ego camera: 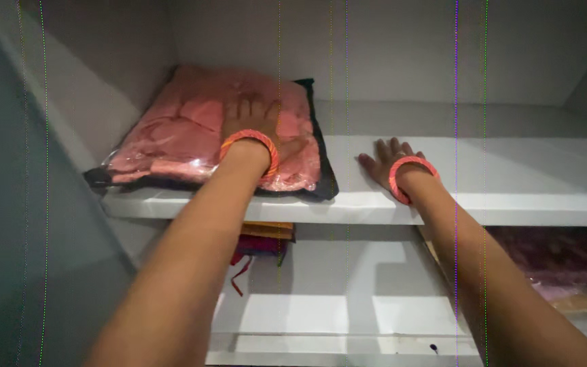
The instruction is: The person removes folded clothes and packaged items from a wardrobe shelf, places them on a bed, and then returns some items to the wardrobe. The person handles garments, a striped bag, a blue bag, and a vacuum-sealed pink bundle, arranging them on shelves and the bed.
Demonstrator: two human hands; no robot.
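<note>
Fingers of left hand spread flat on pink packet; right hand open on shelf.

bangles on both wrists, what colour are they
Orange-red, on the left wrist and right wrist; head view.

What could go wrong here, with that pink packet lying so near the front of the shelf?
The clear-wrapped pink clothing packet overhangs the shelf's front edge at its near left corner, so a pull from the left hand lying flat on it might tip it off. Its slick wrap may also slide under the palm. The right hand rests on bare shelf, apart from the packet, so it gives no support.
</note>
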